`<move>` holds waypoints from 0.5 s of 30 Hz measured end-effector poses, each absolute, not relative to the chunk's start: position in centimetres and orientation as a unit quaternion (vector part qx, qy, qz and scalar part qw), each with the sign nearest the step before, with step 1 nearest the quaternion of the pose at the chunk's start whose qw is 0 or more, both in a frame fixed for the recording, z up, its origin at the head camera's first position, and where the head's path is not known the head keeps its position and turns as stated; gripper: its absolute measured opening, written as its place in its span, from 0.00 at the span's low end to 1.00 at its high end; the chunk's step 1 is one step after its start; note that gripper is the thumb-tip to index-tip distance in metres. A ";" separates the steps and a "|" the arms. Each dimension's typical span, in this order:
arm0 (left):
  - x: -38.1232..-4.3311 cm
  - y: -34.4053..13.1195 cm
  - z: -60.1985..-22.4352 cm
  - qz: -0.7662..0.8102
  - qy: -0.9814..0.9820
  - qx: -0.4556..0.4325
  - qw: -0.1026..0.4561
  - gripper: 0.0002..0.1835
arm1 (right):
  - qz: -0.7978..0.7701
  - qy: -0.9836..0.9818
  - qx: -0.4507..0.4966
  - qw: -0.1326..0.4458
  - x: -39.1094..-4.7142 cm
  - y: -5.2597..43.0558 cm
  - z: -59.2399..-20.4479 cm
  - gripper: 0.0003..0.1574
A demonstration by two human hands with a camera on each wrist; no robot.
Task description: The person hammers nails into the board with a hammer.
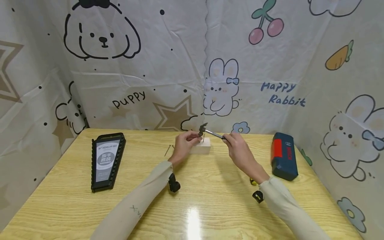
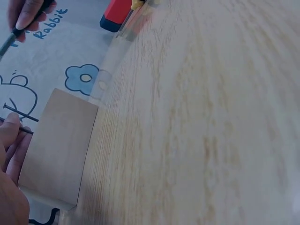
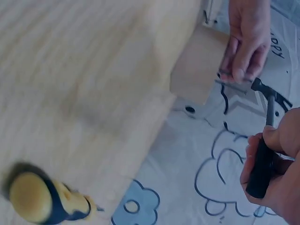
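Note:
A pale wooden block [image 1: 204, 149] lies on the table near its back edge. My left hand [image 1: 181, 146] is at the block's top and pinches a nail [image 2: 26, 131] between thumb and fingers, its lower end at the wood. Beside it a second nail [image 3: 233, 87] stands upright in the block on its own. In my right hand [image 1: 242, 152] is a small claw hammer [image 1: 213, 134], gripped by its black handle [image 3: 260, 171]. The hammer's dark head [image 1: 202, 129] is close over the pinched nail, claw pointing up and away from the block.
Loose nails [image 1: 167, 150] lie left of the block. A black wrench set rack [image 1: 107, 163] is at the left, a blue and red case [image 1: 284, 156] at the right. A yellow and black screwdriver [image 3: 49, 197] lies near my right forearm. Printed cloth [image 1: 168, 66] hangs behind the table.

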State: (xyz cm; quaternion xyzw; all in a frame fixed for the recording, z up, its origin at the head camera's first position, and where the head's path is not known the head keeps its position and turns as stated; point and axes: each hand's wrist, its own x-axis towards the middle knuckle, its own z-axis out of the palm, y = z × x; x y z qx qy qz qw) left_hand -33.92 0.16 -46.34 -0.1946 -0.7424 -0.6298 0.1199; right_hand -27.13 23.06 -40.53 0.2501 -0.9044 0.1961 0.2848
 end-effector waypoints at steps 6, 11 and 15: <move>-33.8 0.4 -46.3 -0.631 -0.740 -0.195 0.125 0.07 | 0.219 -0.894 0.246 0.303 -27.3 23.6 -40.5 0.07; -33.8 0.3 -46.4 -0.628 -0.743 -0.192 0.127 0.08 | 0.209 -0.898 0.255 0.292 -27.2 23.6 -41.0 0.05; -33.9 0.3 -46.5 -0.628 -0.742 -0.195 0.132 0.08 | 0.210 -0.898 0.254 0.292 -27.2 23.6 -41.0 0.06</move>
